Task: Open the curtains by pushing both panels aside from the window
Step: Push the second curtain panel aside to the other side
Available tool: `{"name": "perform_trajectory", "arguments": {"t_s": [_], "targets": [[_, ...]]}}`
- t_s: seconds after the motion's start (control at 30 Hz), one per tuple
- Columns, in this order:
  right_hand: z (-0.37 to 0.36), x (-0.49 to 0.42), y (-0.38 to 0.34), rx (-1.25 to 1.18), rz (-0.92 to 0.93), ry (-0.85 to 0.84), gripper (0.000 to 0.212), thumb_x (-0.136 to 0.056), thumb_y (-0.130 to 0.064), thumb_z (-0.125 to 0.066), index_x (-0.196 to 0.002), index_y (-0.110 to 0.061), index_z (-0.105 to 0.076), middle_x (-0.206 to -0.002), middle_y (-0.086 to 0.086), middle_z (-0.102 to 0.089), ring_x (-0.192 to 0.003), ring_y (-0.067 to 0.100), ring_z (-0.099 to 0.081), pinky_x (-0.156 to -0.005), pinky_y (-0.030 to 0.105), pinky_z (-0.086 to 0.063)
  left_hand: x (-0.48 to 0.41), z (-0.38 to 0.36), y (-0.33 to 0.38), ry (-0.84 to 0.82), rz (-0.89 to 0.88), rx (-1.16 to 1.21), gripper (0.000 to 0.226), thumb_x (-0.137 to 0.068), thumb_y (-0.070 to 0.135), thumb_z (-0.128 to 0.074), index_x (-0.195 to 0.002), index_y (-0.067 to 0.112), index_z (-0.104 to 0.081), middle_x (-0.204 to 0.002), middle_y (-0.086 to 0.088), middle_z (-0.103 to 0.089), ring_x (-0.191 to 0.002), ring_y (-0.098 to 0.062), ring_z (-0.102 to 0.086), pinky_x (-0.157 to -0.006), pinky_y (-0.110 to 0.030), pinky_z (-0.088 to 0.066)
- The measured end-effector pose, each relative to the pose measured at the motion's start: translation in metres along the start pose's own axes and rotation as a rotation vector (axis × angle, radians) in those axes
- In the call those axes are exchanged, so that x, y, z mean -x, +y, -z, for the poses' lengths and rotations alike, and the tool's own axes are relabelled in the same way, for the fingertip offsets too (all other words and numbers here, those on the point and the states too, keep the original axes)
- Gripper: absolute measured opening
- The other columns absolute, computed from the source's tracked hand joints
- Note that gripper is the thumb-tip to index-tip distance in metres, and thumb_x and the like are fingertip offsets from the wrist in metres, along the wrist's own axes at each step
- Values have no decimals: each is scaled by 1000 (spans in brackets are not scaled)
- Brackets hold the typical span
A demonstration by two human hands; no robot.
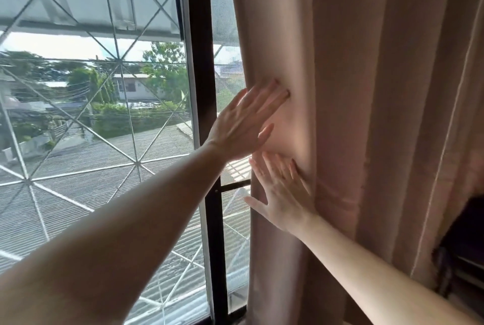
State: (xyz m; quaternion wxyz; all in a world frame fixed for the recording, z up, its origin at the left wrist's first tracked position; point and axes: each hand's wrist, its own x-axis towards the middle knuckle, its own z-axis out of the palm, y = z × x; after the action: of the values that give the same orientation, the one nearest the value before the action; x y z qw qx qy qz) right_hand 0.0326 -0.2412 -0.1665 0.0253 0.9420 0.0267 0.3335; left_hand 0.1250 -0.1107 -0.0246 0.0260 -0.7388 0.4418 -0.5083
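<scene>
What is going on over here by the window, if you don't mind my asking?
A person is opening the curtains. Both hands are flat against the pink curtain panel on the right side: the left hand higher up, the right hand just below it. The fabric is bunched into folds, and most of the window with its dark frame is already uncovered.

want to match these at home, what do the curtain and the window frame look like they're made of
Curtain: a thick, opaque pinkish-beige woven fabric with a matte finish; it hangs in soft vertical folds and dents under the left hand and right hand.
Window frame: dark brown, smooth and straight-edged, probably painted or coated metal, though the picture leaves that open.
</scene>
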Motion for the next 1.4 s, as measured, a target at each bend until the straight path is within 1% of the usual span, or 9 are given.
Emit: {"name": "perform_trajectory", "arguments": {"t_s": [0.13,0.2,0.43,0.5,0.7,0.97,1.1,1.23,1.4], "targets": [[-5,-4,16,-55,-6,3,93,-94,-77,-31,-168,-31,0,-176,11,-7,-161,33,-1,-129,54,2,-11,-9,7,6,-26,0,70,-107,47,-38,-168,26,-13,-176,-5,-15,-162,-25,-18,-130,-46,-22],[-7,-5,24,-62,-3,2,93,-93,-78,-29,-168,-30,-1,-176,11,-7,-161,32,0,-129,55,2,-16,-14,11,9,-23,2,70,-106,46,-40,-168,25,-14,-176,-5,-16,-162,-25,-19,-131,-45,-22],[-7,-9,57,-44,21,-3,93,-94,-78,-30,-167,-29,2,-176,10,-5,-161,32,2,-129,55,-1,-37,-27,27,-6,-10,-23,70,-107,48,-39,-168,26,-14,-176,-4,-16,-161,-27,-20,-130,-46,-23],[-7,-9,67,-23,27,1,94,-94,-78,-29,-168,-28,2,-176,10,-7,-161,32,0,-129,55,-4,-44,-29,31,-4,-16,-25,70,-106,47,-40,-168,25,-16,-175,-5,-17,-161,-27,-21,-131,-45,-22],[-4,-8,99,0,34,0,95,-96,-77,-36,-168,-27,3,-176,11,-7,-161,33,-1,-130,54,-2,-71,-40,48,6,-30,-40,70,-104,45,-43,-167,24,-21,-174,-6,-23,-160,-26,-25,-131,-44,-23],[-2,-3,150,10,25,-9,94,-95,-79,-32,-168,-27,-3,-175,13,-10,-161,34,-5,-129,54,-1,-105,-57,81,-4,-17,-32,70,-104,45,-42,-167,23,-21,-174,-6,-23,-160,-26,-25,-129,-45,-25],[-3,1,175,22,18,-48,93,-95,-79,-29,-167,-30,2,-176,12,-9,-161,34,-2,-129,53,1,-117,-66,94,-13,-1,-12,72,-103,45,-42,-167,22,-20,-174,-7,-23,-160,-27,-25,-130,-45,-24],[-2,3,196,20,-4,-46,94,-92,-81,-24,-168,-31,-3,-175,12,-14,-161,35,-7,-129,54,-1,-132,-73,105,-19,-2,-1,71,-103,45,-40,-167,22,-20,-174,-8,-23,-160,-28,-24,-129,-45,-25],[-5,1,215,31,-39,-46,94,-90,-83,-21,-167,-33,2,-176,11,-11,-161,33,-5,-129,54,0,-148,-84,115,-17,-20,25,72,-103,46,-42,-167,22,-20,-173,-8,-23,-159,-30,-28,-130,-45,-25]]}}
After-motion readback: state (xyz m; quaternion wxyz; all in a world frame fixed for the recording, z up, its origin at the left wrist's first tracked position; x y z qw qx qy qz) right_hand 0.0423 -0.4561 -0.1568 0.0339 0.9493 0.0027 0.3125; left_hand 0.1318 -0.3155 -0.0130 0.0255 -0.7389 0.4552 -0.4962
